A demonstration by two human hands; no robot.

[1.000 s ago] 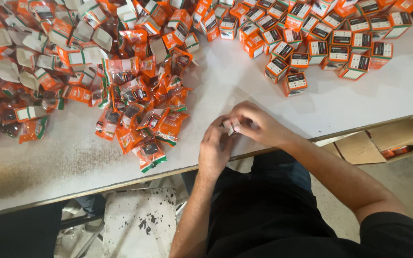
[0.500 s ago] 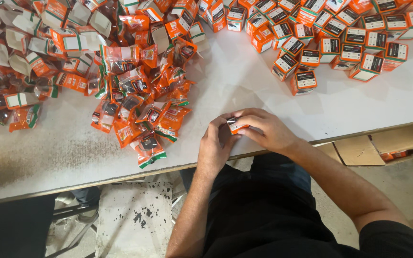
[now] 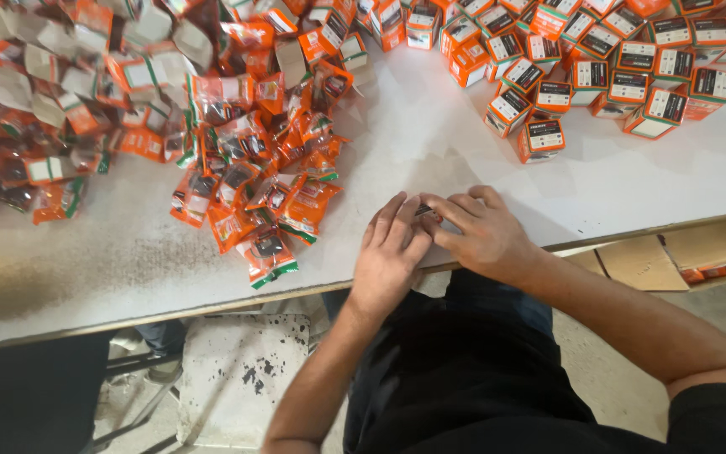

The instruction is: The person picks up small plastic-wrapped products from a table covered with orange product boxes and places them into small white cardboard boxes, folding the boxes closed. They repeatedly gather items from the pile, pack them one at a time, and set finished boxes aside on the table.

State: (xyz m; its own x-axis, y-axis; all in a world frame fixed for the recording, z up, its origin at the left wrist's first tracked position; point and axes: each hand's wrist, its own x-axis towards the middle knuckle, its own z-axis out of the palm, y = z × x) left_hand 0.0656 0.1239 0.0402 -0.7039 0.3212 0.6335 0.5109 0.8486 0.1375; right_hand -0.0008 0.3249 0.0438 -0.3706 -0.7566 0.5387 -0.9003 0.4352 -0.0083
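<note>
Where the white tabletop (image 3: 464,151) fills most of the head view, its near edge runs across the middle of the picture, and the person sits against it in dark clothes. Over the far left part of the tabletop spreads a wide heap of orange packets (image 3: 237,168), clear-fronted pouches with dark parts inside, mixed with flat unfolded orange and white cartons toward the far left corner. Its nearest packets lie close to the near edge, just left of the hands. Along the far right edge stands a cluster of small closed orange boxes (image 3: 607,67) with dark and white tops, set side by side in loose rows, well apart from the hands. Below the near right edge, brown cardboard pieces (image 3: 632,261) lie on the floor. At the middle of the near edge the two hands meet. The left hand (image 3: 390,252) lies with fingers stretched forward and together, their tips on a small dark item (image 3: 423,209). The right hand (image 3: 481,231) curls beside it, its grip pinching the same small dark item from the right. That item is mostly hidden between the fingertips, so its kind cannot be told.
</note>
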